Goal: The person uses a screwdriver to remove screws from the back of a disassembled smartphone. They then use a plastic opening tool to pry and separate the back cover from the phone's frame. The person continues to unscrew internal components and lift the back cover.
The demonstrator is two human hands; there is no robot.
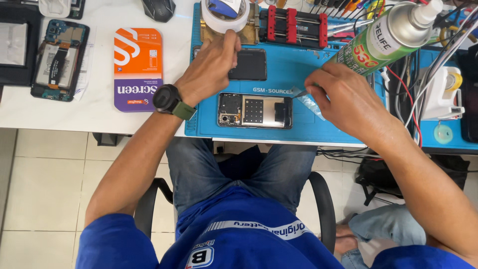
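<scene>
The person wears a bright blue short-sleeved shirt (249, 234) with white lettering and a badge on the chest, and blue jeans (199, 169). A black round watch (167, 98) on an olive-green strap sits on the left wrist; both forearms are bare.

Blue work mat (294, 69), green spray can (383, 42), orange-and-purple box (138, 67), white tape roll (225, 20), red clamp (291, 25)

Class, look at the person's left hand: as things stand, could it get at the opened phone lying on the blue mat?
Probably yes. The left hand rests on a dark panel just above the opened phone, and nothing lies between them on the blue mat.
</scene>
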